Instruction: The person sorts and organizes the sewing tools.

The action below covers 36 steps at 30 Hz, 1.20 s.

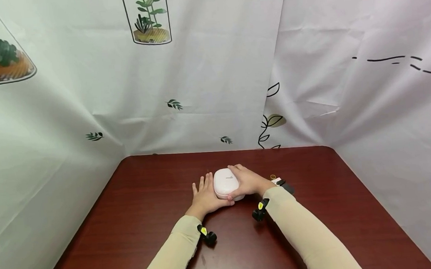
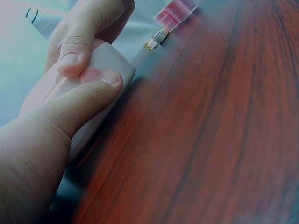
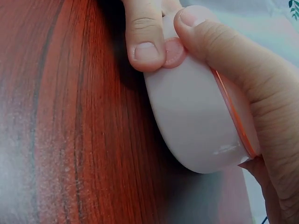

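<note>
Near the middle of the table, a rounded white case (image 1: 224, 182) lies between both hands. A pink round button (image 3: 174, 52) shows on its front, and an orange-pink seam line (image 3: 236, 119) runs around it under the lid. My left hand (image 1: 205, 200) holds the lower part, with its fingers fairly straight along the left side and the thumb across the front beside the button. Gripping the lid from the right is my right hand (image 1: 246, 181), its thumb at the front by the button and its fingers reaching to the back. The lid looks closed.
Just beyond the right wrist lie a small yellow ring (image 1: 272, 176) and a dark grey object (image 1: 287, 187), partly hidden by the sleeve. A pink translucent piece (image 2: 175, 14) appears in the left wrist view. Patterned white cloth (image 1: 212, 89) surrounds the reddish-brown table (image 1: 148, 197).
</note>
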Each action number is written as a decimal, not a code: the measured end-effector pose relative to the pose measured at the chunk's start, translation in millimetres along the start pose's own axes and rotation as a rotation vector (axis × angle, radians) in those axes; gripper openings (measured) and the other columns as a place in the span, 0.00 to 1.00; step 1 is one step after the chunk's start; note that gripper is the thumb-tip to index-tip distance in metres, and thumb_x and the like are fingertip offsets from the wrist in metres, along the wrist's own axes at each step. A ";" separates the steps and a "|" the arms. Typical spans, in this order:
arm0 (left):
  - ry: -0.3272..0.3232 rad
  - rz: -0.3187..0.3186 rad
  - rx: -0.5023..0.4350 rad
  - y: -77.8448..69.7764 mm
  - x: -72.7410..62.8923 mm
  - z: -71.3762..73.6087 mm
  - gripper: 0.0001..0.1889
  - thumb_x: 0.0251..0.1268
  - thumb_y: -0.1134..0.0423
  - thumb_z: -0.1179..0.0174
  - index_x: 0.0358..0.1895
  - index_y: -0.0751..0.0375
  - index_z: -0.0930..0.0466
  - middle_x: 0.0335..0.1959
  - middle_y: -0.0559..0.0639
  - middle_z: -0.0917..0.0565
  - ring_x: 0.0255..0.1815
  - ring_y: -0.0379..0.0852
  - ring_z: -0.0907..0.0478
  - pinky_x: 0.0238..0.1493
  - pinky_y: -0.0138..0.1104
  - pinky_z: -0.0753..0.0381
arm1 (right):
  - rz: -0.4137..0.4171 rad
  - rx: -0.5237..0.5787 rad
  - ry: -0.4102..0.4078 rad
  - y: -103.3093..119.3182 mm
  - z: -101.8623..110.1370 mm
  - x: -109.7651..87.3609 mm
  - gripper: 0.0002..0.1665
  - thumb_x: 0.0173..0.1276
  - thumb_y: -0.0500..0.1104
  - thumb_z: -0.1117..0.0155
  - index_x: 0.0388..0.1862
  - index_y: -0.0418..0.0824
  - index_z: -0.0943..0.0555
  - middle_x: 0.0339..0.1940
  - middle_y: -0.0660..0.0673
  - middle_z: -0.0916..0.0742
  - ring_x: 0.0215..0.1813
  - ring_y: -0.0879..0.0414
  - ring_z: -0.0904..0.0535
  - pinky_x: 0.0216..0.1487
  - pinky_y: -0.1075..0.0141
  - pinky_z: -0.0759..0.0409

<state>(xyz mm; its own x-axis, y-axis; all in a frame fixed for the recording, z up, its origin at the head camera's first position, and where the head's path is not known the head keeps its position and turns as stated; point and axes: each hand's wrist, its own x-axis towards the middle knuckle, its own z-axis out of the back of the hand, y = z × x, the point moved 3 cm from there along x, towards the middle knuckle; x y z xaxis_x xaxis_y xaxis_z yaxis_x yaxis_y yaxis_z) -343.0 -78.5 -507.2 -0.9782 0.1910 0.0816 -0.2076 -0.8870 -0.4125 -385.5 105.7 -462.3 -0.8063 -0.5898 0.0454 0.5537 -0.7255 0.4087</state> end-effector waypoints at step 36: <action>0.004 -0.015 -0.023 7.7 -1.9 -3.3 0.77 0.33 0.17 0.35 0.82 0.64 0.58 0.82 0.60 0.48 0.82 0.61 0.56 0.76 0.61 0.65 | -0.058 0.120 0.019 4.5 11.6 6.1 0.57 0.58 0.68 0.29 0.77 0.35 0.33 0.74 0.37 0.26 0.73 0.44 0.31 0.72 0.46 0.33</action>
<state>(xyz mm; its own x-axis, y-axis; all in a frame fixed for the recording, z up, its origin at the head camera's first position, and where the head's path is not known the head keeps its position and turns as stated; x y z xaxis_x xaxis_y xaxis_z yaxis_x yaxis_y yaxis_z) -342.7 -84.2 -513.5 -0.9749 0.2058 0.0847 -0.2220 -0.8743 -0.4317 -390.3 103.0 -449.6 -0.8312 -0.5560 0.0016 0.4768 -0.7113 0.5164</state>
